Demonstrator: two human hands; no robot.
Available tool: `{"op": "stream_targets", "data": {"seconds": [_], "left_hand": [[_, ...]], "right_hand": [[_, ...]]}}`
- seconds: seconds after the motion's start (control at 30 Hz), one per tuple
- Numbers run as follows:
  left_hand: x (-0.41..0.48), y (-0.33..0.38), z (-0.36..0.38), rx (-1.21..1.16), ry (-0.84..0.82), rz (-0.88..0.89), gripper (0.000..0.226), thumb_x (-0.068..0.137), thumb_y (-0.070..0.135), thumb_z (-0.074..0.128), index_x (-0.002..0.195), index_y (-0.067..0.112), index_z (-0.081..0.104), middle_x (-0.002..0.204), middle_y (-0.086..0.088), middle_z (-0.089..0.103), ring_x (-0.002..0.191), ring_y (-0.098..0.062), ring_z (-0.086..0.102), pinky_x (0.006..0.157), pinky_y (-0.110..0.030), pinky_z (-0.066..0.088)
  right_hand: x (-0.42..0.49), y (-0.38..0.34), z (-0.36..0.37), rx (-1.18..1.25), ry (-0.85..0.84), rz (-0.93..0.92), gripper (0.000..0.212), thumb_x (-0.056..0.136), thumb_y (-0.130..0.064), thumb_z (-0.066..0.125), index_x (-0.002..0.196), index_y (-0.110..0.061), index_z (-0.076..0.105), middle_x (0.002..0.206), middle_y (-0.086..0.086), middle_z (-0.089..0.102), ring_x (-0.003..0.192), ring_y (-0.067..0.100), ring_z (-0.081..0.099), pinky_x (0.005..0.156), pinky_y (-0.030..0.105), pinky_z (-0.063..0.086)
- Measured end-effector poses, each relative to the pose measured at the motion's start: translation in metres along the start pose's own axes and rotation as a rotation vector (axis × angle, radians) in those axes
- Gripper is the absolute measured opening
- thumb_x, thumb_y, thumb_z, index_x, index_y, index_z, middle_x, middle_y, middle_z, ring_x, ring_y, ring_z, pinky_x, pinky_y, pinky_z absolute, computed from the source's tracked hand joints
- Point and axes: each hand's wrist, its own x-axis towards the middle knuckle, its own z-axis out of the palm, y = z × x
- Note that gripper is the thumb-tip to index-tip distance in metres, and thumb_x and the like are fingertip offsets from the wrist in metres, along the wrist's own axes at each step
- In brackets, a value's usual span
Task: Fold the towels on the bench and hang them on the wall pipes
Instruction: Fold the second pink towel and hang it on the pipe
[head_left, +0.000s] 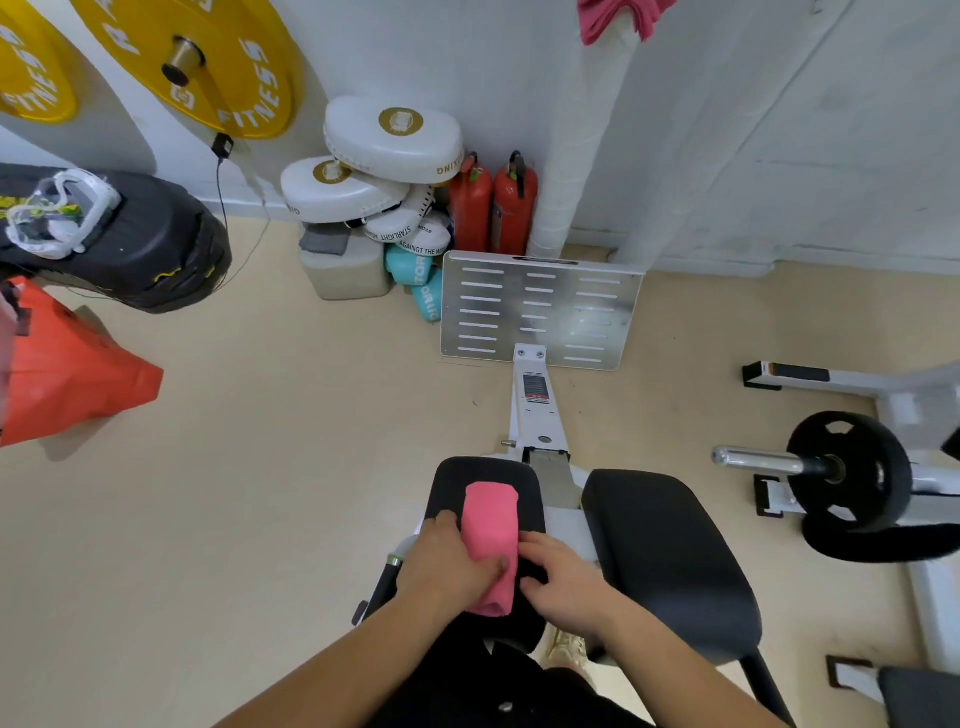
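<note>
A pink towel, folded into a narrow strip, lies on the small black pad of the bench. My left hand lies over its left side, with the thumb on top of the cloth. Just right of the strip, my right hand rests with its fingers curled at the towel's right edge. Another pink towel hangs over the white wrapped wall pipe at the top of the view.
A larger black bench pad sits to the right. Ahead stand a metal footplate, two red fire extinguishers and stacked white boxing pads. A barbell with a black plate lies right; an orange cone left.
</note>
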Motion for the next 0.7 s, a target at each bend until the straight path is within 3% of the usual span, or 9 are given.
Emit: {"op": "stream_targets", "data": {"seconds": [0.1,0.2,0.27,0.37,0.47,0.53,0.57,0.63,0.7], "left_hand": [[-0.005,0.0,0.007,-0.027,-0.036,0.118,0.05,0.072,0.048,0.07,0.111,0.025,0.049,0.104,0.006,0.066,0.092,-0.017,0.064,0.076,-0.032,0.051],[-0.021,0.0,0.004,-0.051,-0.063,0.268,0.051,0.068,0.039,0.071,0.116,0.031,0.053,0.103,0.01,0.063,0.092,-0.013,0.062,0.08,-0.034,0.054],[-0.037,-0.003,0.0,0.023,-0.013,0.384,0.056,0.069,0.039,0.068,0.123,0.036,0.055,0.108,0.01,0.059,0.1,-0.013,0.061,0.084,-0.033,0.053],[-0.073,-0.012,-0.01,0.214,0.161,0.588,0.06,0.072,0.039,0.064,0.132,0.041,0.053,0.111,0.014,0.059,0.105,-0.012,0.057,0.087,-0.031,0.047],[-0.116,-0.021,-0.019,0.223,0.322,0.723,0.061,0.075,0.034,0.064,0.135,0.039,0.051,0.113,0.016,0.064,0.102,-0.012,0.058,0.089,-0.034,0.047],[-0.142,-0.031,-0.022,0.238,0.412,0.809,0.059,0.075,0.033,0.066,0.132,0.036,0.053,0.109,0.016,0.067,0.097,-0.013,0.059,0.085,-0.035,0.049],[-0.155,-0.035,-0.024,0.233,0.438,0.841,0.057,0.074,0.033,0.068,0.13,0.034,0.054,0.107,0.016,0.067,0.095,-0.013,0.059,0.083,-0.034,0.049],[-0.184,-0.048,-0.029,0.154,0.469,0.841,0.053,0.073,0.033,0.071,0.125,0.033,0.059,0.107,0.017,0.066,0.095,-0.009,0.058,0.084,-0.029,0.048],[-0.201,-0.056,-0.036,0.004,0.415,0.778,0.049,0.073,0.036,0.074,0.119,0.037,0.06,0.108,0.021,0.061,0.099,-0.001,0.055,0.085,-0.024,0.048]], "right_hand": [[-0.017,0.003,-0.002,0.12,0.044,0.028,0.044,0.095,0.0,0.047,0.132,-0.013,0.066,0.15,-0.014,0.041,0.136,0.002,0.037,0.1,-0.003,0.023],[-0.044,0.001,-0.007,0.277,0.218,0.07,0.051,0.096,-0.019,0.062,0.144,-0.03,0.049,0.143,-0.012,0.047,0.139,0.007,0.044,0.098,0.011,0.035],[-0.062,-0.007,-0.018,0.339,0.252,0.038,0.07,0.092,-0.022,0.07,0.152,-0.02,0.035,0.149,0.0,0.046,0.139,0.011,0.042,0.094,0.017,0.048],[-0.085,-0.012,-0.03,0.062,0.223,-0.135,0.092,0.084,-0.029,0.073,0.16,-0.034,0.022,0.162,-0.019,0.023,0.147,-0.005,0.022,0.12,0.024,0.032],[-0.101,-0.016,-0.034,-0.259,0.172,-0.352,0.075,0.078,-0.044,0.073,0.148,-0.036,0.047,0.16,-0.019,0.029,0.149,-0.005,0.016,0.126,0.027,0.02],[-0.117,-0.024,-0.03,-0.41,0.204,-0.434,0.056,0.075,-0.047,0.074,0.128,-0.033,0.061,0.149,-0.015,0.048,0.143,0.004,0.037,0.118,0.028,0.035],[-0.13,-0.031,-0.028,-0.428,0.232,-0.442,0.046,0.074,-0.045,0.075,0.117,-0.035,0.062,0.134,-0.016,0.058,0.128,0.005,0.05,0.107,0.029,0.045],[-0.154,-0.047,-0.021,-0.333,0.24,-0.432,0.033,0.075,-0.039,0.077,0.101,-0.039,0.057,0.103,-0.016,0.063,0.096,0.005,0.059,0.082,0.029,0.054],[-0.167,-0.055,-0.02,-0.156,0.197,-0.405,0.03,0.077,-0.032,0.078,0.095,-0.038,0.055,0.094,-0.012,0.063,0.086,0.007,0.061,0.071,0.027,0.054]]}}
